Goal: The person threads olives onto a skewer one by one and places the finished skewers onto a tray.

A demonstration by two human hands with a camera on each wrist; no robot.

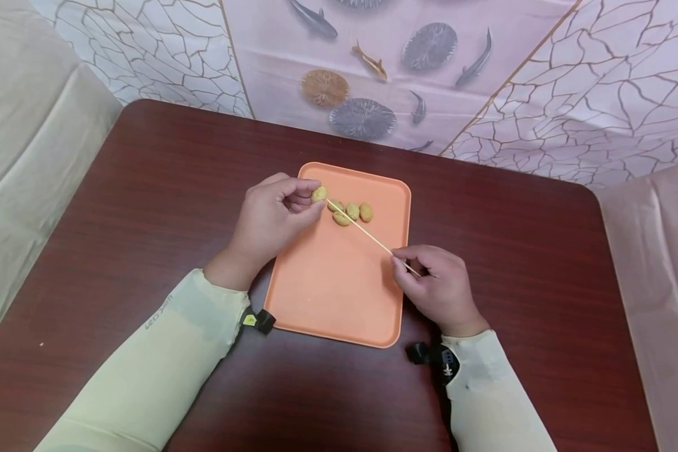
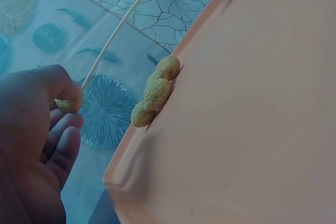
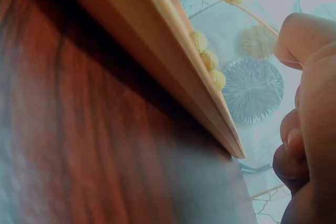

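My left hand (image 1: pixel 274 216) pinches a small wrinkled yellow fruit (image 1: pixel 319 194) between thumb and fingertips, above the upper left of an orange tray (image 1: pixel 333 282). A thin wooden skewer (image 1: pixel 368 233) slants across the tray, its far end against that fruit. Whether the tip has pierced the skin cannot be told. Thumb and fingers of my right hand (image 1: pixel 437 282) pinch the skewer's near end by the tray's right edge. Several more yellow fruits (image 1: pixel 366 212) lie bunched on the tray beneath the skewer. In the left wrist view the held fruit (image 2: pixel 68 104) is partly hidden by the fingers.
The tray lies on a dark reddish-brown wooden table (image 1: pixel 158 213). Behind it hangs a patterned cloth (image 1: pixel 367 75) with fish and round leaf shapes. Pale cloth (image 1: pixel 28 125) hangs at the left, and more cloth (image 1: pixel 655 276) at the right.
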